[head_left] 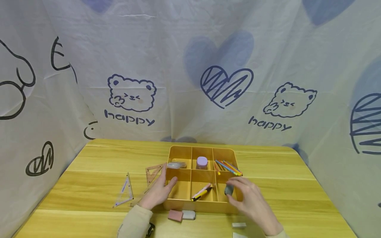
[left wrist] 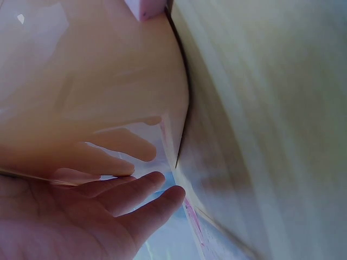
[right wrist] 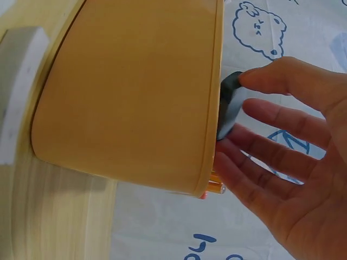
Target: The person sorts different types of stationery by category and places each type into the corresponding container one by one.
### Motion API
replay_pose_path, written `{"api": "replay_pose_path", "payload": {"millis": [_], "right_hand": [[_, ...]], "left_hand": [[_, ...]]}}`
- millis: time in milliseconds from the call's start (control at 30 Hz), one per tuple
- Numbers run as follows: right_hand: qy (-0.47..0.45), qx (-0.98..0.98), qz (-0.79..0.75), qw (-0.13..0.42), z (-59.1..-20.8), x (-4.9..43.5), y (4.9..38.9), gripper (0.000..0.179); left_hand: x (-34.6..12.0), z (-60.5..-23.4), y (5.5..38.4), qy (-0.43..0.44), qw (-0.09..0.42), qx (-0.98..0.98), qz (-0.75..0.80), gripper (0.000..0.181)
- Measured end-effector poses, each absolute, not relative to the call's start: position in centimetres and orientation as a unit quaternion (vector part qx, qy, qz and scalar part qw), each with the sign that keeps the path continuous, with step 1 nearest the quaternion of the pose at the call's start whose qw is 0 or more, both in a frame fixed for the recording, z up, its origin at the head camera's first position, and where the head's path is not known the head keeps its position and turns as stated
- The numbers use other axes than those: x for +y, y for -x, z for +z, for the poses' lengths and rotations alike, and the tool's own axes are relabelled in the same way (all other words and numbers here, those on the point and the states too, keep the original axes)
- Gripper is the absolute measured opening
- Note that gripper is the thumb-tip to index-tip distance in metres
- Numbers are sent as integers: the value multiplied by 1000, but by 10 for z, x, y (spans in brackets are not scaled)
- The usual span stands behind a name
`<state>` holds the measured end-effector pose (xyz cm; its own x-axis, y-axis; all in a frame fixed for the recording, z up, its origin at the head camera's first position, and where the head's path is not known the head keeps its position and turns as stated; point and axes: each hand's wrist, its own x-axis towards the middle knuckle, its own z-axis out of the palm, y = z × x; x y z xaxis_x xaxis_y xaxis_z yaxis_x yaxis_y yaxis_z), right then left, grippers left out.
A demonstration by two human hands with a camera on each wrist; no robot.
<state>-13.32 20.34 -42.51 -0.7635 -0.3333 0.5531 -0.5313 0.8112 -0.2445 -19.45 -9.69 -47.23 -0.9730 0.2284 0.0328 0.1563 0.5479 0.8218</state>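
Has the right hand (head_left: 248,195) at the front right compartment of the yellow box (head_left: 205,207), and holds there a dark block (head_left: 229,189), perhaps an eraser, in a narrow pinch between thumb and fingers. In the right wrist view, shows the block partly above the box rim and partly hidden behind the wall; cannot tell, therefore, whether touching the compartment floor or not. Seems to have the block's long axis running roughly from front to back of the box, with the far end slightly to the right; cannot tell the exact tilt. Has the block at the fingertips of the right hand, on the left side of the palm, so clearly nearer to this hand. From the left hand (head_left: 159,190), lies well apart to the right, with the front middle compartment in between. Rests the left hand at the left side of the box, fingers rather straight along the outer wall, thumb reaching over the rim, without any small object. Inside the box, contains two pens (head_left: 201,192) in the front middle compartment, a purple-topped item (head_left: 202,162) in the back middle and coloured sticks (head_left: 227,167) in the back right, just behind the block. In front of the box, shows a pink eraser (head_left: 175,215) beside a white eraser (head_left: 189,215).
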Motion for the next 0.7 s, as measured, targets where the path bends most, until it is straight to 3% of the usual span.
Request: {"api": "replay_pose_path", "payload": {"millis": [267, 700], "right_hand": [[-192, -945, 208, 161, -425, 204, 134, 27], [-183, -948, 214, 149, -430, 208, 136, 24]], "left_hand": [[-97, -475, 196, -107, 42, 881, 460, 77], [-97, -477, 198, -102, 43, 882, 458, 78]]}}
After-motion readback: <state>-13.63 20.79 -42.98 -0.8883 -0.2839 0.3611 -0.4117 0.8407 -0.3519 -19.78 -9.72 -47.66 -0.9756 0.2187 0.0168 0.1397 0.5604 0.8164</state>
